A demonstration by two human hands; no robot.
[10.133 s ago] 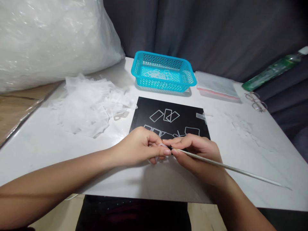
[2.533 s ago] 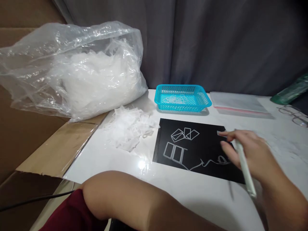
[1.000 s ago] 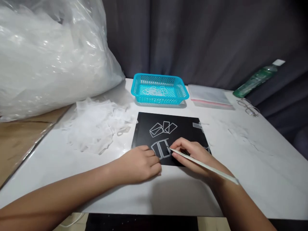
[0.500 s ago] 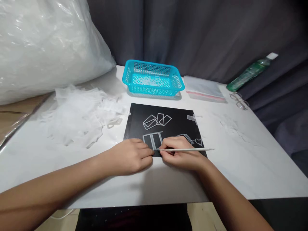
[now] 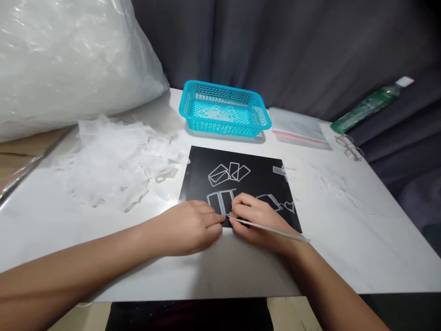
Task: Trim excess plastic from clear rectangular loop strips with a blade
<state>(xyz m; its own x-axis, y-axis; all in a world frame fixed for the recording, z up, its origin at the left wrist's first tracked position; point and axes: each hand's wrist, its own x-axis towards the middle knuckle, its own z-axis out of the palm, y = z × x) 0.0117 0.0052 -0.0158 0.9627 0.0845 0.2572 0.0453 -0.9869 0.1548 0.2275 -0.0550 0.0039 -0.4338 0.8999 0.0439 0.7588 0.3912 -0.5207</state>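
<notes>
At the near edge of the black mat (image 5: 203,158), close to the front edge of the desk (image 5: 361,239), a small clear double-frame piece (image 5: 220,202) is lain flat. The left hand (image 5: 191,227) is curled beside it, its fingertips (image 5: 217,219) pressed together at the piece's near edge. A thin stick (image 5: 272,228) is pinched in the right hand (image 5: 257,220), with its tip brought to the same spot. The piece is judged to be very light, thin and flexible, likely to slide on the smooth mat and to bend or tear if pulled hard. It is best taken by an outer edge or corner, not by the narrow bars. More loose frames (image 5: 227,174) are seen toward the mat's far edge.
</notes>
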